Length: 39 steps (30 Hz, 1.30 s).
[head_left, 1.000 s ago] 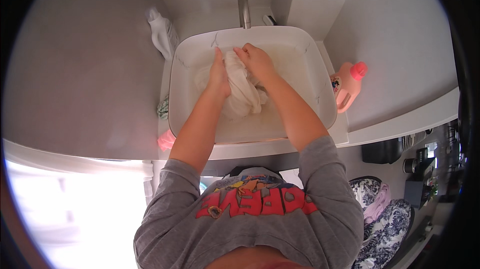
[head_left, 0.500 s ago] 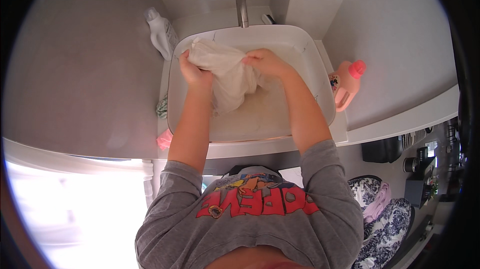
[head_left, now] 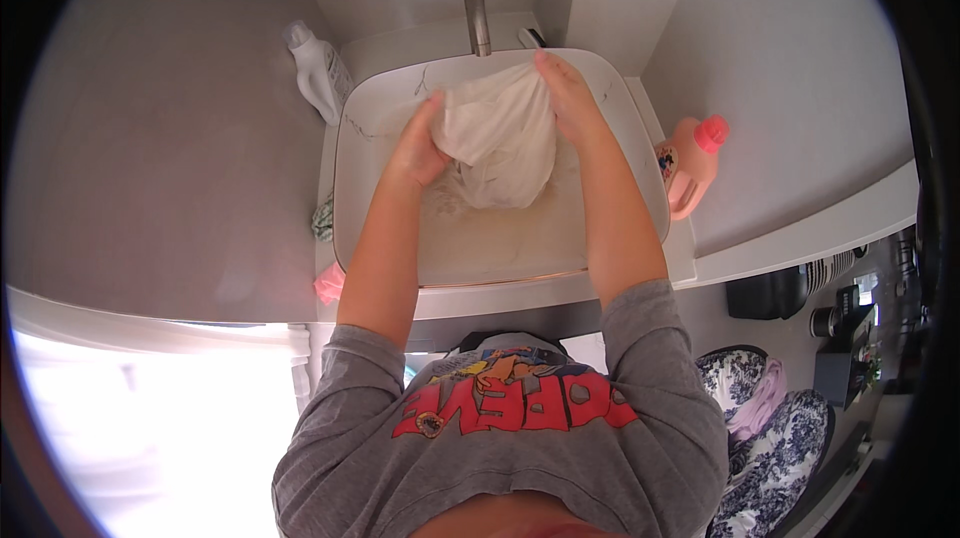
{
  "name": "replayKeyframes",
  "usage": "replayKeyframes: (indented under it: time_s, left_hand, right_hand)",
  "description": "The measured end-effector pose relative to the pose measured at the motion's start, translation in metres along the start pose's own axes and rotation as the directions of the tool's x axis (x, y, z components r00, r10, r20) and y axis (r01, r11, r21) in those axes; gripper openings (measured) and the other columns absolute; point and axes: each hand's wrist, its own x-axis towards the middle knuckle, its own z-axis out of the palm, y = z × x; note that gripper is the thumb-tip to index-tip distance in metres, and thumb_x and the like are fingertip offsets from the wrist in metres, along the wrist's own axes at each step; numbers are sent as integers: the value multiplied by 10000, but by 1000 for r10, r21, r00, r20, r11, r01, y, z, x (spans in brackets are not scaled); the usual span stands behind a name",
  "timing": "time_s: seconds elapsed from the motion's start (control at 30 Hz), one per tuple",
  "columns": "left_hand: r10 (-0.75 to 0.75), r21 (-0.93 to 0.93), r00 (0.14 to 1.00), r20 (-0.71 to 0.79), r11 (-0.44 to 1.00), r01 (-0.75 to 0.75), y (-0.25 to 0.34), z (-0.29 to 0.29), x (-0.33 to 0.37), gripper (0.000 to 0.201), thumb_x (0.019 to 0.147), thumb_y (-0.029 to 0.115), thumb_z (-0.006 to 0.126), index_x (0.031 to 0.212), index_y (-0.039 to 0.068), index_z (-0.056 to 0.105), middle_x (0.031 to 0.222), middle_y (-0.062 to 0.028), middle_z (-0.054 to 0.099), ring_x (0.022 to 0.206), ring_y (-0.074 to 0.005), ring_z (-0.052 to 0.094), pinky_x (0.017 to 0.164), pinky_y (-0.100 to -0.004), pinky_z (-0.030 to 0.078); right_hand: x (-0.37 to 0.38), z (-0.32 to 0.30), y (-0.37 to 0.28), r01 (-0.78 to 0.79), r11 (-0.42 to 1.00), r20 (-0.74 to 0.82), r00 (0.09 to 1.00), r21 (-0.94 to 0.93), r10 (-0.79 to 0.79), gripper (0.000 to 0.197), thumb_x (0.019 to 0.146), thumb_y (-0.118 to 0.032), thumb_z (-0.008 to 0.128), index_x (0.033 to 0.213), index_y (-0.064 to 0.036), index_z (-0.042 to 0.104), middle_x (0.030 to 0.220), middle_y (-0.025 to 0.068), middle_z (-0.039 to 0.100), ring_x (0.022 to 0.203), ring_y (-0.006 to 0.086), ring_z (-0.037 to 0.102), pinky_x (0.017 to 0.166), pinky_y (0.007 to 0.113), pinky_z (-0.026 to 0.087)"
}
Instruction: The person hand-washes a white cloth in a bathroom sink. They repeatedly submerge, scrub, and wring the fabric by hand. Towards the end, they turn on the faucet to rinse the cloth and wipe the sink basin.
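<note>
A wet, off-white thin cloth is stretched between my two hands over the sink basin. At its left edge, my left hand is closed on the fabric. My right hand pinches the upper right corner, close below the tap. The cloth's lower part hangs in a rounded fold toward the shallow, cloudy water in the basin. Some of my fingers are hidden behind the fabric.
A white bottle stands left of the basin, a pink jug with a red cap right of it. Beside the rim lie a green patterned cloth and a pink item. A small dark-and-white object rests behind the tap.
My right hand has moved up and right, lifting the cloth's corner. My left hand has shifted right and slightly down. The cloth is now spread wider and sits nearer the basin's middle.
</note>
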Motion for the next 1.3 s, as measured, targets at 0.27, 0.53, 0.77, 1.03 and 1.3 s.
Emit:
replayKeyframes:
  time_s: [0.27,0.53,0.77,1.03,1.3]
  left_hand:
    - [202,712,978,-49,694,-108,-28,-6,9,423,830,374,622,1019,-4,596,859,-70,631,855,-146,573,766,-282,454]
    - [241,-49,948,-206,965,-256,-22,4,12,433,908,359,497,1142,-6,496,1073,-106,582,984,-235,574,872,-363,459]
    - [69,-169,984,-162,981,-97,-38,-14,27,360,951,352,381,1177,89,479,1145,-90,548,1032,-244,547,895,-398,452]
    - [-147,-211,977,-156,971,112,-45,-16,24,396,906,466,411,1105,145,528,1106,-60,558,1022,-217,539,868,-430,442]
    - [-198,-235,963,-184,960,153,-54,-42,39,483,869,534,426,1136,141,514,1126,-66,563,1030,-240,539,856,-421,441]
  right_hand:
    - [10,-4,11,106,912,-85,985,-397,-151,244,915,-284,514,836,-65,588,699,-82,474,663,28,396,595,195,345]
    - [-3,8,5,124,857,112,991,-501,-78,243,894,-279,543,834,-50,597,691,-92,470,639,32,396,573,206,348]
    - [-14,33,5,121,640,131,991,-759,-32,317,839,-363,568,768,-57,614,629,73,557,591,136,504,576,297,414]
    - [-27,77,38,458,242,383,874,-855,-300,343,835,-390,517,706,-77,573,666,122,583,624,331,554,555,417,426]
    - [-48,90,43,553,230,486,825,-801,-289,352,861,-396,452,744,-93,589,700,116,608,676,326,580,604,417,443]
